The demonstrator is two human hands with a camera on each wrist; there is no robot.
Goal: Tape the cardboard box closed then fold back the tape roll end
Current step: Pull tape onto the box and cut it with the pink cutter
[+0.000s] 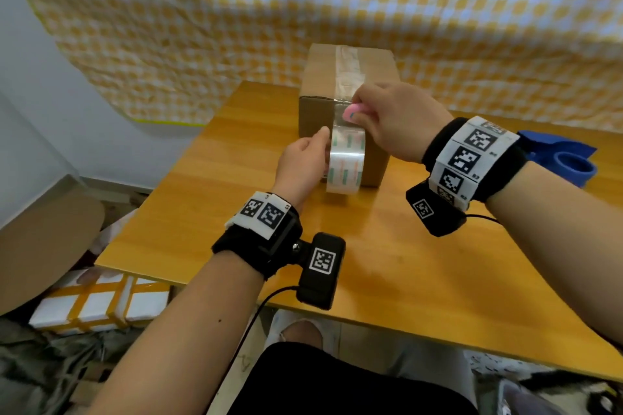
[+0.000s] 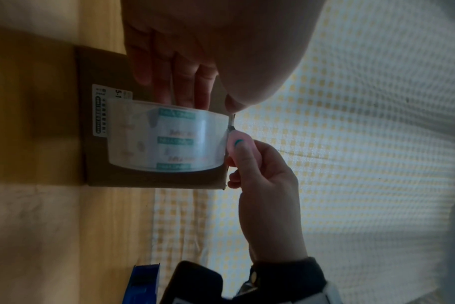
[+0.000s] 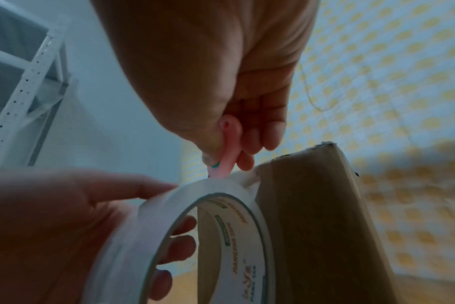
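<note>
A brown cardboard box (image 1: 320, 84) stands on the wooden table (image 1: 404, 263), with a strip of clear tape (image 1: 350, 67) running along its top and down over the near edge. My left hand (image 1: 315, 153) grips the clear tape roll (image 1: 345, 162) against the box's front face, fingers through the core (image 3: 179, 246). My right hand (image 1: 362, 109) pinches a small pink cutter (image 1: 352, 110) at the tape where it leaves the roll, just below the box's top edge. From the left wrist, the cutter's (image 2: 240, 142) blade tip touches the tape beside the roll (image 2: 166, 142).
A blue tape dispenser (image 1: 559, 158) lies on the table right of my right wrist. A yellow checked cloth (image 1: 303, 10) hangs behind the box. White foam boxes (image 1: 97, 303) sit on the floor at the left, below the table edge.
</note>
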